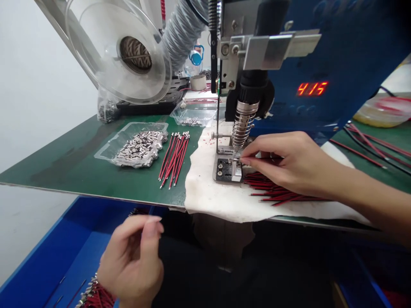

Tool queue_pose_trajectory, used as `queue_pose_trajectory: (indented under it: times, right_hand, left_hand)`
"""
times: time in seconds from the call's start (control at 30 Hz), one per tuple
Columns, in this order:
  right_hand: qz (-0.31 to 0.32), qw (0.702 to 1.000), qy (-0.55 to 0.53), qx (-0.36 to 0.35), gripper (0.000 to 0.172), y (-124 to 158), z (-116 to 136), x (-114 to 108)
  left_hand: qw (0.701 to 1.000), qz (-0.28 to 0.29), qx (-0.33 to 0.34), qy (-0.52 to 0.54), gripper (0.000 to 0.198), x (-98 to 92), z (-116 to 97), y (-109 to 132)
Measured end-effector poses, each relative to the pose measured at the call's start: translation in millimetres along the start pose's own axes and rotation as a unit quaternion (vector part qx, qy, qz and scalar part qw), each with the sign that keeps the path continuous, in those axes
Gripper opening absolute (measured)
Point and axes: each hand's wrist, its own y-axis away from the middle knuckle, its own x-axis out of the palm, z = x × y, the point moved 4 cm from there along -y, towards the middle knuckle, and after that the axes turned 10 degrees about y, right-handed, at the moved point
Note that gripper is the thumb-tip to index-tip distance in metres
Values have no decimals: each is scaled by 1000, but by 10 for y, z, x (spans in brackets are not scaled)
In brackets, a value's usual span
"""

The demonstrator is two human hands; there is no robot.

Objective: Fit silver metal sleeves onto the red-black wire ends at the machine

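Note:
My right hand (285, 160) reaches in from the right and pinches a thin wire end at the small metal fixture (228, 169) under the soldering iron tip (242, 124). Beneath that hand lies a pile of red and black wires (276, 192) on a white cloth (205, 188). My left hand (133, 261) is low, below the table edge, over a blue bin (58, 261). Its fingers are curled with the thumb raised; what it holds, if anything, I cannot make out. A bundle of red wires with metal ends (96, 295) lies at its wrist.
A clear tray of small metal terminals (139, 145) and a loose bunch of red and black wires (175, 158) lie on the green table (64, 167). A clear reel (125, 47) and grey hose stand behind. The blue machine shows 415 (311, 88).

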Motion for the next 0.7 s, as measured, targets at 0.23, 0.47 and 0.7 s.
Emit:
queue_pose_trajectory:
  times: [0.23, 0.47, 0.7]
  right_hand:
    - [10, 1000, -4, 12, 16, -5, 19, -12]
    - [4, 1000, -8, 1, 16, -7, 28, -13]
    - [2, 1000, -7, 3, 16, -12, 23, -11]
  left_hand:
    - [947, 159, -192, 200, 10, 1081, -360, -667]
    - [878, 280, -290, 258, 16, 1363, -244, -688]
    - [865, 312, -311, 239, 18, 1353, -255, -644]
